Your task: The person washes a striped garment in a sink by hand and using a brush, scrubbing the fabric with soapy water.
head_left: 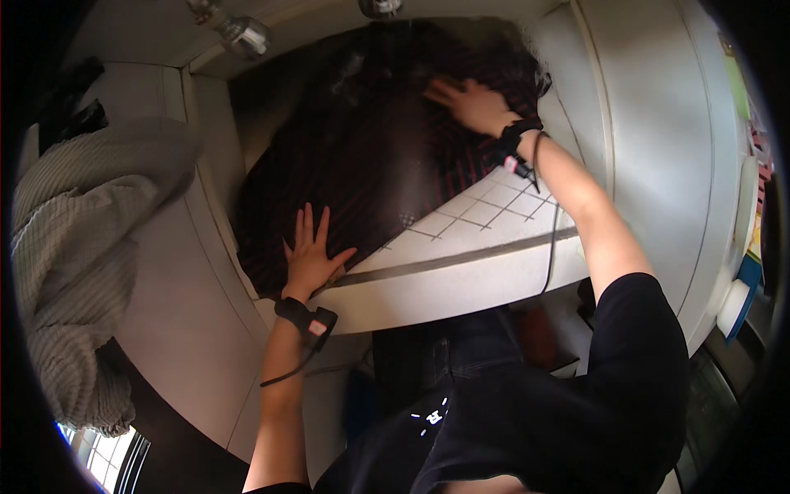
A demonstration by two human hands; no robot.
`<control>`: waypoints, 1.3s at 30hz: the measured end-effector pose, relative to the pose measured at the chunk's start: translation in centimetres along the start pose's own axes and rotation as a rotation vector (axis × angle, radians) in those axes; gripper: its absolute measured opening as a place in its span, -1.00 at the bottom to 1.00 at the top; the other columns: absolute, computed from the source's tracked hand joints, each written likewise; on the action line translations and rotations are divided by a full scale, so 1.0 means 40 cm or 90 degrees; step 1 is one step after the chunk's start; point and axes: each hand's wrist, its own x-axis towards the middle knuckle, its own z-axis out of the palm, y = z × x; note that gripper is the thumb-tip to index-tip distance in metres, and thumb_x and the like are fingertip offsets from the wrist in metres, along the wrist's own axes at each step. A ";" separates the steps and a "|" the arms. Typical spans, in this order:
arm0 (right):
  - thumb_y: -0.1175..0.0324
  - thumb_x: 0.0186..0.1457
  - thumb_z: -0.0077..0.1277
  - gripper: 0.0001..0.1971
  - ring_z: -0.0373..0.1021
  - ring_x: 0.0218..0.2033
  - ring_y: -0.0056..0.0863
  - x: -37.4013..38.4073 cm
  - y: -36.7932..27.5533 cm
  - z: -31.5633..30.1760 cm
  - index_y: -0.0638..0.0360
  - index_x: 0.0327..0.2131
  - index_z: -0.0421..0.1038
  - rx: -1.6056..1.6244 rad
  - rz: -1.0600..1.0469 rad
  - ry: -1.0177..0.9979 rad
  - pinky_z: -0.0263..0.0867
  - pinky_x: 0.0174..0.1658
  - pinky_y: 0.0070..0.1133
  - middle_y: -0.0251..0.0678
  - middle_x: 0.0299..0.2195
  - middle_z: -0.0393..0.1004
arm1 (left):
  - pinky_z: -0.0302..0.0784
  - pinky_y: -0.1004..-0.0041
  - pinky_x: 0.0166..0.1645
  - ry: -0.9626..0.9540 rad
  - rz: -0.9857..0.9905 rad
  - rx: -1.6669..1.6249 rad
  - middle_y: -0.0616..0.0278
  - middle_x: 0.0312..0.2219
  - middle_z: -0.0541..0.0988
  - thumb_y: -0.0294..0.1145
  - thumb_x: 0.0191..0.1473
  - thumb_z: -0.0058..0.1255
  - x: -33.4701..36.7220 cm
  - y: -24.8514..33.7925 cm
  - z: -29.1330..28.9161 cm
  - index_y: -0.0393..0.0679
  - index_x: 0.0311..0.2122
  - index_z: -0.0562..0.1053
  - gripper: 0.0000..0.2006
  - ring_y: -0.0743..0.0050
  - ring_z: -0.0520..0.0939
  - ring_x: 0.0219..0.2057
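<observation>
A dark garment or cloth (370, 140) with thin reddish stripes is spread over a white basin (428, 300). It looks wet, with a glossy patch near its middle. My left hand (309, 259) lies on its near left corner, the fingers spread. Farther off on the right, my right hand (473, 105) rests on the cloth with fingers stretched out, slightly blurred. Beneath the cloth's near right edge shows a sloping white surface (485, 210) marked with crossed dark lines. Black bands with cables circle both my wrists.
A metal tap (243, 34) juts in at the upper left, and another round metal fitting (381, 6) shows at the top. Grey ribbed fabric (78, 247) hangs at the left. White panels (658, 148) and several coloured items line the right side.
</observation>
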 end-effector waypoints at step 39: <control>0.19 -0.18 0.24 -0.27 0.29 -0.03 -0.38 -0.098 -0.060 -0.113 0.34 0.07 0.23 0.764 -0.074 -0.241 0.20 0.07 -0.55 -0.11 -0.10 0.38 | 0.46 0.45 -0.05 0.036 -0.056 -1.041 0.12 -0.13 0.59 -0.31 0.15 -0.01 0.502 0.361 0.026 -0.21 -0.01 0.45 -0.67 0.44 0.56 -0.13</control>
